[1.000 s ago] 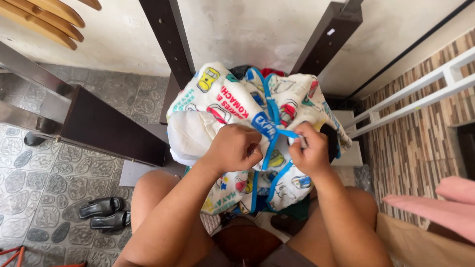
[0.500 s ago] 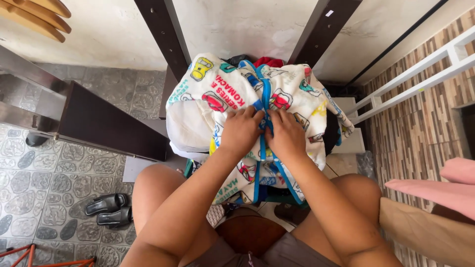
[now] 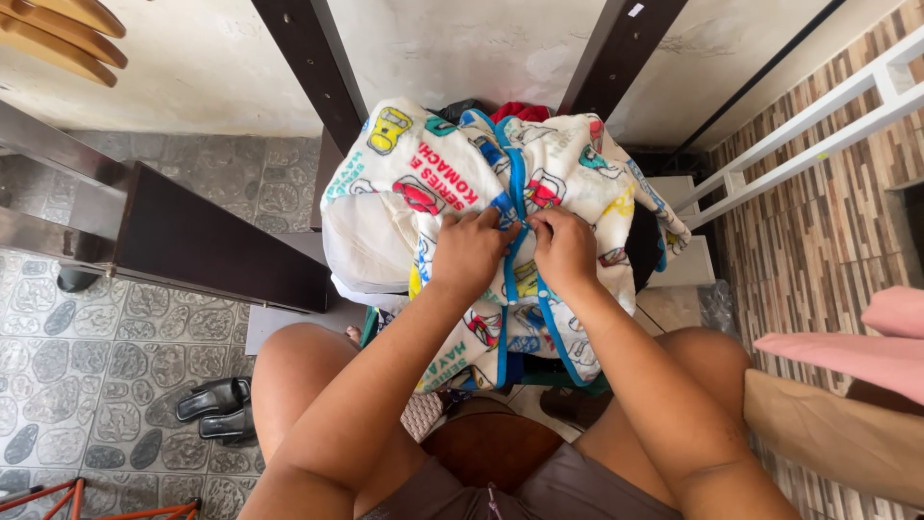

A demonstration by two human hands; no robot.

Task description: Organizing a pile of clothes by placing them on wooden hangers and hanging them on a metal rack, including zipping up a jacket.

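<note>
Both hands have closed in on the middle of the bundle: the left hand [image 3: 472, 252] and right hand [image 3: 563, 248] now sit knuckle to knuckle, fingers curled shut and pinching the blue trim [image 3: 517, 193] where the two edges of the cloth [image 3: 404, 193] meet. A second ago they were lower and a little apart, each drawing on a blue strip; half a second ago they had already come together higher up. The gathering looks tighter now, so the cloth is likely being tied or fastened shut over what it wraps. It is a soft, fleecy white fabric printed with bright cartoon vehicles, bound in smooth blue edging, bulging round over dark and red clothing [image 3: 515, 109] at its top. It rests before the knees, between two dark posts [image 3: 313, 72], above grey patterned tiles [image 3: 87, 366] and black sandals [image 3: 217, 409].
</note>
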